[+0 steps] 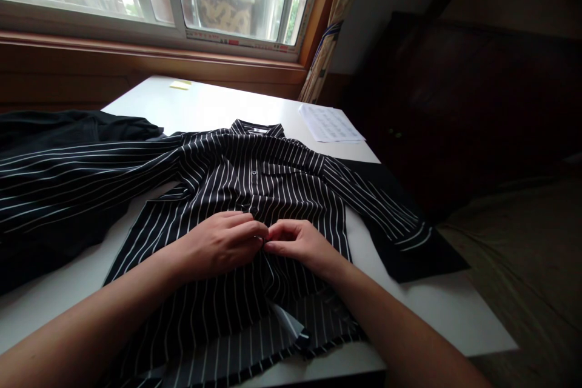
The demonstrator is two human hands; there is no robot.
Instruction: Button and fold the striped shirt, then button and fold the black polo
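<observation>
A black shirt with white stripes (291,188) lies front up, its collar toward the window and its sleeves spread to both sides. At the middle of its front, my left hand (227,239) and my right hand (300,245) meet, fingertips pinched on the front edges of the shirt. Whether a button is between the fingers is hidden. Above the hands, a button (253,173) shows on the closed upper front. Below them the front falls apart, and a pale inner flap (287,320) shows near the hem.
The shirt rests on a white table (254,103). Dark clothing (77,127) is piled at the left, and black cloth (409,264) lies under the right sleeve. Printed papers (331,123) and a yellow sticky pad (180,84) are toward the back, below the window (218,0).
</observation>
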